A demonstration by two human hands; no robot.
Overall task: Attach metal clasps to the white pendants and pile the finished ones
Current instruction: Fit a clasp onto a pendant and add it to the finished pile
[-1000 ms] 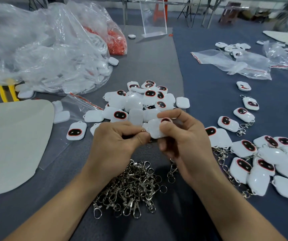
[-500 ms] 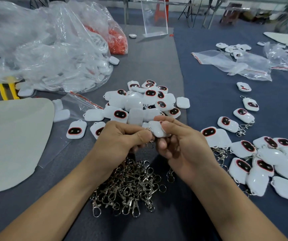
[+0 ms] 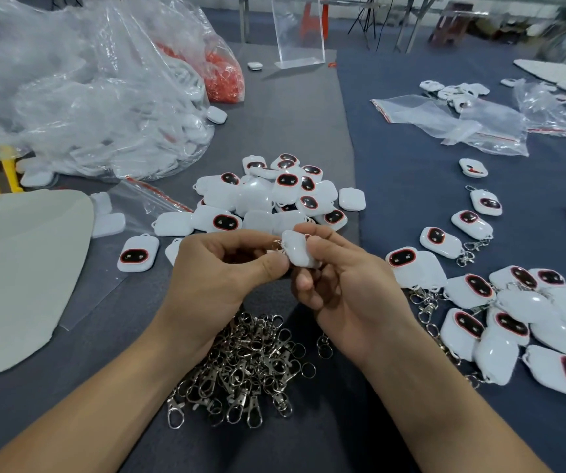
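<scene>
1. The tabletop (image 3: 295,124) carried a heap of bare pendants (image 3: 274,199) in the middle and finished ones (image 3: 513,322) piled at the right.
2. Loose clasps (image 3: 247,363) lay heaped beneath both wrists.
3. The right hand (image 3: 346,291) held one pendant (image 3: 297,250) above the tabletop, fingers curled round it.
4. The left hand (image 3: 216,278) pinched a clasp (image 3: 277,245) at that pendant's loop, fingers narrow.
5. Attaching seemed underway; the next move would call for working the ring fully through the loop, then laying the piece on the right-hand pile.
</scene>
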